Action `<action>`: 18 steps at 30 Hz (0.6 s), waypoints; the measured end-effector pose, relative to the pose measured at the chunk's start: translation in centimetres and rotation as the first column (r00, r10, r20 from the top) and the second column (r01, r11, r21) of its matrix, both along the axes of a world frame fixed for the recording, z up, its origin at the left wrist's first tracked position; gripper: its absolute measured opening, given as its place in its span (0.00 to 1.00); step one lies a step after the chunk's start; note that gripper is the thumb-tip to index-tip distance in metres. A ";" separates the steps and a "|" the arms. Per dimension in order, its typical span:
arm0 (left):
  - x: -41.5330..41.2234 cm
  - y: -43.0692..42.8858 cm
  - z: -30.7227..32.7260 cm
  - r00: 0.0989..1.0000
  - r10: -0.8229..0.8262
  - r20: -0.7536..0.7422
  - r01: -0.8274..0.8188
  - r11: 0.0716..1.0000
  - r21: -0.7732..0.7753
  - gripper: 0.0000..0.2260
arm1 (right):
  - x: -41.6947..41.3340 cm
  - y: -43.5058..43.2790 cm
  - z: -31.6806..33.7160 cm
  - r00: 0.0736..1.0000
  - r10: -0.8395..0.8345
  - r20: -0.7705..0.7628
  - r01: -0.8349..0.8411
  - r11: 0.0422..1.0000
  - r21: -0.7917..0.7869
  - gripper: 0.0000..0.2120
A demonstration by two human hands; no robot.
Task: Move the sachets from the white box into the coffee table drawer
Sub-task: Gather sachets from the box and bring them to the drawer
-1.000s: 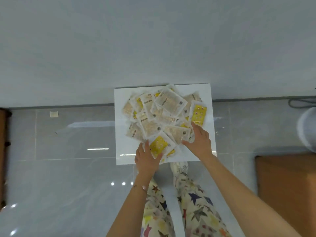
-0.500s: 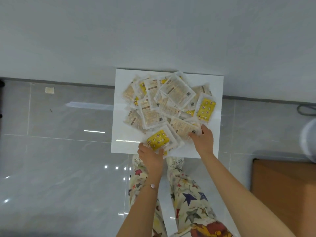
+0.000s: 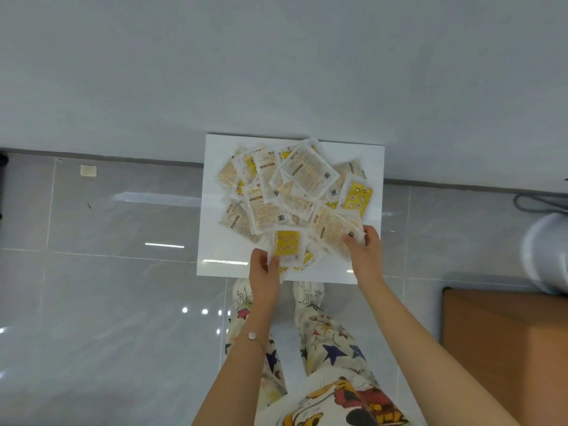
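The white box [image 3: 215, 253] lies on the tiled floor [image 3: 123, 302] against the wall, heaped with yellow and beige sachets [image 3: 292, 186]. The left grip [image 3: 264, 272] pinches the near corner of a yellow sachet [image 3: 287, 242] at the box's near edge. The right grip [image 3: 364, 253] grasps a beige sachet [image 3: 333, 226] at the pile's near right side.
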State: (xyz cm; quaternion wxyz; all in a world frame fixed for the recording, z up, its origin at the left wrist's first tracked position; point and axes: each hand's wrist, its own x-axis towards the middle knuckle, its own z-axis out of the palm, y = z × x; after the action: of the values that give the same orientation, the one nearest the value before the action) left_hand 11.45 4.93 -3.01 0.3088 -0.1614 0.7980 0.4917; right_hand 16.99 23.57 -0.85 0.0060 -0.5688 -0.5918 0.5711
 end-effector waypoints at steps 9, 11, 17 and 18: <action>-6.1 -1.5 14.2 0.993 0.038 -0.114 -0.015 0.980 0.197 0.04 | -3.5 2.6 11.4 0.993 0.007 -0.120 -0.019 0.995 -0.101 0.16; -6.9 -2.4 18.2 0.988 0.075 -0.135 -0.045 0.975 0.216 0.04 | -4.4 2.7 15.1 0.985 0.046 -0.164 -0.064 0.992 -0.105 0.19; -6.8 -8.7 28.2 0.947 0.230 -0.226 -0.168 0.950 0.263 0.12 | -6.3 1.0 24.9 0.937 0.267 -0.224 -0.284 0.958 -0.047 0.20; -6.8 -10.2 29.4 0.931 0.282 -0.233 -0.214 0.936 0.278 0.13 | -6.9 0.2 26.3 0.918 0.314 -0.241 -0.331 0.943 -0.032 0.19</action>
State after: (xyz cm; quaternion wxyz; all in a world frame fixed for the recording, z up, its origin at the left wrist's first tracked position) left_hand 4.67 -5.31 26.43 0.1500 -0.1532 0.7377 0.6402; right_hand 10.10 23.73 25.48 -0.0395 -0.3924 -0.6517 0.6480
